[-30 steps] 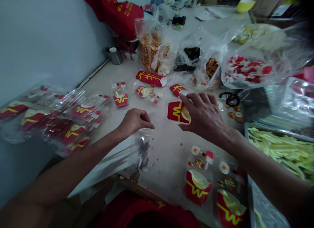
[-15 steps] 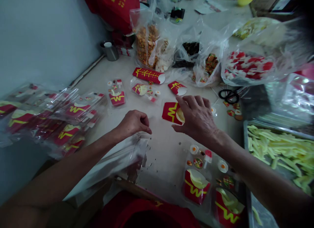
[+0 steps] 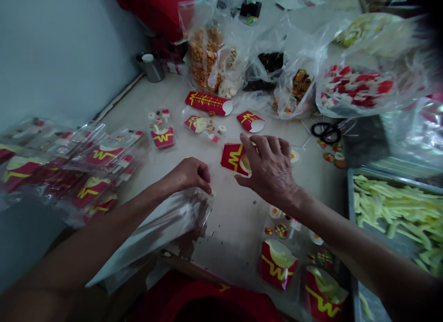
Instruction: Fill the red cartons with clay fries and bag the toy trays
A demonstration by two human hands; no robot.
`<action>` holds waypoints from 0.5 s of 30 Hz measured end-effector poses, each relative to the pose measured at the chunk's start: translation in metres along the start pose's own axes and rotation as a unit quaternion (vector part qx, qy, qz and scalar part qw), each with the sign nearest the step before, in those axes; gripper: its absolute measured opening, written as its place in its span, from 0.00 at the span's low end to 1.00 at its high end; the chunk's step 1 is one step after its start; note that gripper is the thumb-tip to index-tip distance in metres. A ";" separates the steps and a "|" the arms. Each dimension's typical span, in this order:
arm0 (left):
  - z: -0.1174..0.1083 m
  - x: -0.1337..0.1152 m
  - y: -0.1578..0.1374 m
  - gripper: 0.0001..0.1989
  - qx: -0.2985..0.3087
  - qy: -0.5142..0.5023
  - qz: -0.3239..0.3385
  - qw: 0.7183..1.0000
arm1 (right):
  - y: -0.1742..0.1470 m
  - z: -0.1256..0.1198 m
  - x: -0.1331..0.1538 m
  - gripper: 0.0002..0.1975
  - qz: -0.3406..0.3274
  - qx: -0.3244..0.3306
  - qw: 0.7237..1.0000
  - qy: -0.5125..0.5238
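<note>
While two filled packets of red toy fry cartons and small sweets lie nearest the wearer at the table's front edge, the person's left hand pinches the mouth of a clear plastic sleeve, fingers closed on the film, apparently keeping it gathered and ready at the table edge. Just beyond, the right hand lies spread, palm down, over a red carton with a yellow W flat on the pale tabletop, fingertips touching it but not visibly curled round it, seemingly steadying the piece where it rests. To the left, finished packets are heaped against the grey wall, likely stacked aside out of the working space. At right, a metal tray holds pale yellow fry-shaped strips, with black scissors near it. Farther back, more red cartons lie loose before open plastic bags of assorted small candies, one bag showing red and white pieces, and a small metal cup stands by the wall.
</note>
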State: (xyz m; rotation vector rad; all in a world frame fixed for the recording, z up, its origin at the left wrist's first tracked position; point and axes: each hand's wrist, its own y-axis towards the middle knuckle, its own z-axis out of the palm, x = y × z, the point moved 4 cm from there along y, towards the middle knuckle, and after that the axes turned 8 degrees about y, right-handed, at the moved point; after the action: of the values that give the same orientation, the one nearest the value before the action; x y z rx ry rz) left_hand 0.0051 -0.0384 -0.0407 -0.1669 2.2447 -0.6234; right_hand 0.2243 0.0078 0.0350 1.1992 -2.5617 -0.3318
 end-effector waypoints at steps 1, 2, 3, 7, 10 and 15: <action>0.000 -0.001 0.000 0.17 0.001 0.007 0.004 1.000 | 0.001 0.001 0.000 0.55 0.000 0.002 1.000 -0.001; 0.001 -0.001 0.000 0.16 0.001 0.014 0.008 1.000 | 0.002 0.002 0.000 0.55 0.001 0.003 1.000 -0.001; 0.002 -0.002 0.001 0.16 0.001 0.019 0.012 1.000 | 0.003 0.003 0.001 0.55 0.002 0.005 1.000 -0.001; 0.003 -0.003 0.002 0.15 -0.002 0.023 0.025 0.999 | 0.004 0.007 0.004 0.57 0.001 0.006 1.000 0.006; 0.004 -0.001 0.004 0.15 0.002 0.017 0.030 0.999 | 0.003 0.011 0.009 0.55 -0.002 0.021 1.000 0.005; 0.003 0.006 0.009 0.16 0.023 -0.006 0.017 1.000 | -0.005 0.024 0.009 0.49 -0.041 0.066 0.997 0.021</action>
State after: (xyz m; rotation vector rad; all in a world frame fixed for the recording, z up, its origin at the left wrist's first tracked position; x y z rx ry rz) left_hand 0.0040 -0.0333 -0.0508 -0.1078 2.2151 -0.6536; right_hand 0.2137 -0.0002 0.0124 1.3453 -2.5377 -0.1566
